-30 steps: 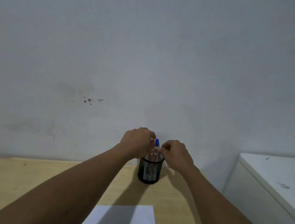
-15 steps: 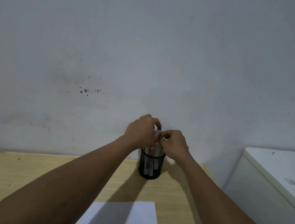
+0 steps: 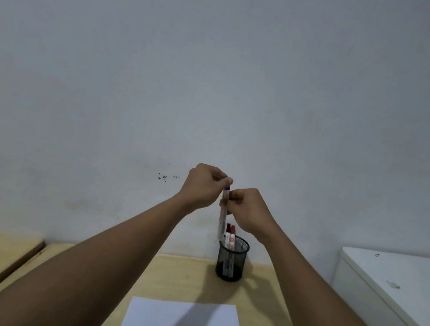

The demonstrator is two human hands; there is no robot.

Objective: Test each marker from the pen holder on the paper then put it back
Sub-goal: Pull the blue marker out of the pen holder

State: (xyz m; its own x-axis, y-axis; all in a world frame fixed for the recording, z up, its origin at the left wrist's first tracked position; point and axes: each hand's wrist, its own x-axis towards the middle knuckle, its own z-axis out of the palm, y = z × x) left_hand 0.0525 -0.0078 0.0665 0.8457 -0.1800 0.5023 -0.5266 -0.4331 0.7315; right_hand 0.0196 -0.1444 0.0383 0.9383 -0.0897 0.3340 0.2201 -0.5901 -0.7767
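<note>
A black mesh pen holder (image 3: 232, 262) stands on the wooden desk near the wall, with two red-capped markers (image 3: 229, 236) upright in it. A white marker with a blue cap (image 3: 222, 218) is held upright above the holder, its lower end just at the holder's rim. My left hand (image 3: 202, 187) pinches its blue cap at the top. My right hand (image 3: 250, 210) grips the barrel just below. A white sheet of paper (image 3: 183, 324) lies on the desk in front of the holder, partly under the shadow of my arms.
The light wooden desk (image 3: 172, 279) runs up to a plain grey wall. A white cabinet (image 3: 393, 287) stands close on the right. On the left a dark gap (image 3: 0, 272) separates this desk from another wooden surface.
Both hands rose from the holder's rim, drawing the blue-capped marker up out of it. The red-capped markers stay in the holder and are now uncovered.
</note>
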